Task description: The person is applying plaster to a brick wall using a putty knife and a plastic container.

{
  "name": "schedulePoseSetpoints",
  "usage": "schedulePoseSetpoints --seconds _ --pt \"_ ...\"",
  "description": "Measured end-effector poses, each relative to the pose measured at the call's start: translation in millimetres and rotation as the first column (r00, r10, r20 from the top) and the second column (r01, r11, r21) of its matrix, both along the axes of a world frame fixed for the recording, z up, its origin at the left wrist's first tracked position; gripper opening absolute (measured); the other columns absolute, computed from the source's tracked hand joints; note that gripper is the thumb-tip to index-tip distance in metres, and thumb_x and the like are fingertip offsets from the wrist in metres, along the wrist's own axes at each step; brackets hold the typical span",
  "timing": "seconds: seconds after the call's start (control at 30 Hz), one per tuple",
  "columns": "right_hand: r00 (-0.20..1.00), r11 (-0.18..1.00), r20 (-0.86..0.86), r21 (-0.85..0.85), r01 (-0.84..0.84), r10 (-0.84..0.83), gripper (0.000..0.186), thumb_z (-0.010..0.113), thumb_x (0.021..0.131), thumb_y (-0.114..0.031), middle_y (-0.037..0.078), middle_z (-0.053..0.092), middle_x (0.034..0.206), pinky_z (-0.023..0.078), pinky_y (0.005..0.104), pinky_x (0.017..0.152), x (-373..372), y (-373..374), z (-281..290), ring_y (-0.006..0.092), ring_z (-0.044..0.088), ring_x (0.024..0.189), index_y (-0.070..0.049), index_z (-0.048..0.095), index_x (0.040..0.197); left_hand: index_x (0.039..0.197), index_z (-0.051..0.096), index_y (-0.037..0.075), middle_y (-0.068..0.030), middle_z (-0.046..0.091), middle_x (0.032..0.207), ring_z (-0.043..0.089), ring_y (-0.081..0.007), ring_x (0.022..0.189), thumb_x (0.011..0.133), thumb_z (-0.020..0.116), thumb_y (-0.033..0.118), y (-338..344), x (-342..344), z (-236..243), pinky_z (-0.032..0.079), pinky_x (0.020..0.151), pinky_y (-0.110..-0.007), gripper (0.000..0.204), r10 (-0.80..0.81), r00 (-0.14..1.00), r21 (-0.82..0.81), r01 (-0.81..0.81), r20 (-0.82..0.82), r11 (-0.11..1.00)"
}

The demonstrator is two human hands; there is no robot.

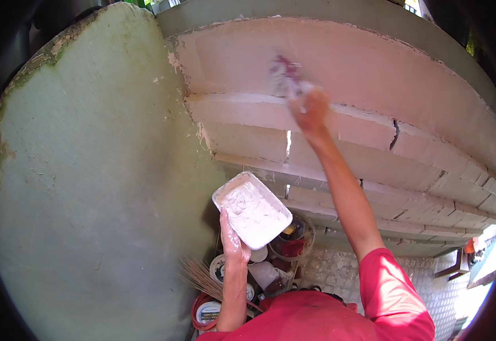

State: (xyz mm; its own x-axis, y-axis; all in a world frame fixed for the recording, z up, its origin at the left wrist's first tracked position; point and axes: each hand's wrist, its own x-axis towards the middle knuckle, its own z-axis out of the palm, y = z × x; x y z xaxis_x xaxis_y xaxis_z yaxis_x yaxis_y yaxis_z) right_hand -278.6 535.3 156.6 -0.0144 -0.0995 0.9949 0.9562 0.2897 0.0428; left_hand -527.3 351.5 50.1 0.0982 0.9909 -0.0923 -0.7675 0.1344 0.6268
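My left hand [232, 241] grips a white rectangular plastic tub [226, 188] from its lower left side, thumb along the rim. Thick white paste [252, 206] fills much of the tub, its surface rough and ridged. White smears mark the wrist and fingers. My right arm reaches up and away, and the right hand [311, 111] is closed around a motion-blurred tool [285, 75] with whitish and purple-red parts. Its exact kind cannot be made out. It is at the upper band of a pinkish plastered wall [367, 65]; whether it touches is unclear.
Stepped ledges [339, 149] with cracks and gaps run below the upper band. A greenish wall [100, 170] rises on the left. Below the tub are a clear bucket [310, 236], several pots and a bundle of thin sticks [202, 277]. A stool [457, 265] stands on the tiled floor [339, 266].
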Motion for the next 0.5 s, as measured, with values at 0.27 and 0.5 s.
schedulePoseSetpoints --seconds 0.27,0.5 --pt "0.927 0.917 -0.290 -0.247 -0.313 0.238 0.013 0.067 0.078 -0.010 0.009 0.054 0.053 0.033 0.0332 0.042 -13.4 -78.0 41.4 0.0169 0.051 0.044 0.001 0.063 0.071 0.136 0.036 0.004 -0.0092 0.049 0.131 0.052 -0.0231 0.117 0.095 0.042 0.047 0.2 -14.6 -7.7 0.042 0.098 -0.037 0.060 0.056 0.998 -0.020 -0.056 -0.008 0.998" --pt "1.000 0.995 0.017 -0.101 -0.013 0.015 0.025 0.068 0.076 -0.014 0.010 0.055 0.074 0.039 0.0428 0.060 -44.7 20.1 28.0 0.0303 0.052 0.066 -0.006 0.056 0.095 0.137 0.035 0.003 -0.0095 0.047 0.133 0.049 -0.0235 0.119 0.095 0.041 0.046 -3.4 -9.5 -8.2 0.041 0.100 -0.037 0.060 0.046 0.998 0.010 -0.046 0.035 0.999"
